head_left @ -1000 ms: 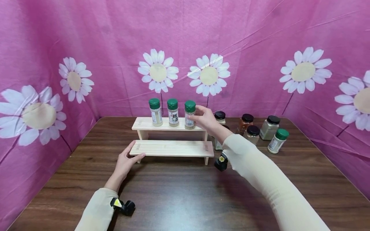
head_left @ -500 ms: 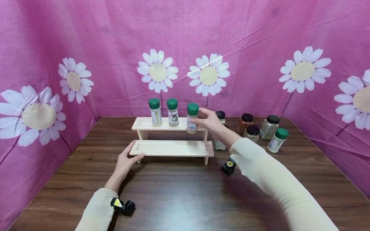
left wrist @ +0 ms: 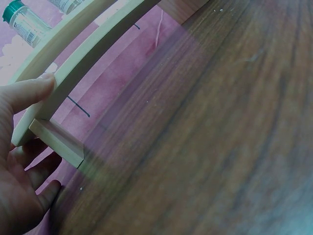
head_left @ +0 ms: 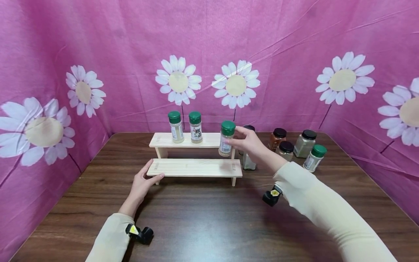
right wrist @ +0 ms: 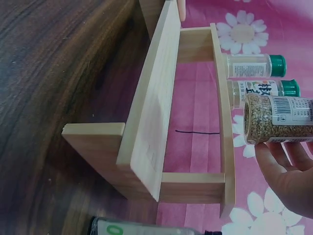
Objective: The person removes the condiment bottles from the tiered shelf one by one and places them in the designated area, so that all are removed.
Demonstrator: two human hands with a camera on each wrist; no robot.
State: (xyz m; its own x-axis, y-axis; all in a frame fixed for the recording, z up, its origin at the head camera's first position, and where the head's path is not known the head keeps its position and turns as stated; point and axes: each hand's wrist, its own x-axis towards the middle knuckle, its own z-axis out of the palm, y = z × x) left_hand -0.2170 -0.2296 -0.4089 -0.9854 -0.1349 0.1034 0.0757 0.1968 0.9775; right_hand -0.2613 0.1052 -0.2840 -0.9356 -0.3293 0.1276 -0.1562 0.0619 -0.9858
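My right hand [head_left: 251, 143] holds a spice jar [head_left: 224, 148] with a green cap, upright in front of the right end of the upper shelf. In the right wrist view this jar [right wrist: 276, 117] shows coarse tan grains and a barcode label, and it appears off the shelf. A two-step wooden rack [head_left: 196, 168] stands on the table. My left hand [head_left: 140, 186] grips the left end of its lower board, and the left wrist view shows the thumb over the edge with fingers beneath. Two more green-capped jars, one plain-labelled [head_left: 177, 131] and one with large dark characters [head_left: 196, 133], stand on the upper shelf.
Right of the rack, black-lidded jars stand on the wooden table [head_left: 203, 222], including a red-brown one [head_left: 277, 139] and a greenish one [head_left: 305, 144]. A green-capped shaker [head_left: 314, 159] is farthest right. A pink flowered cloth [head_left: 131, 43] hangs behind.
My right hand has lifted the green-capped jar off the upper shelf and drawn it right and toward me. My left hand has stayed on the rack.
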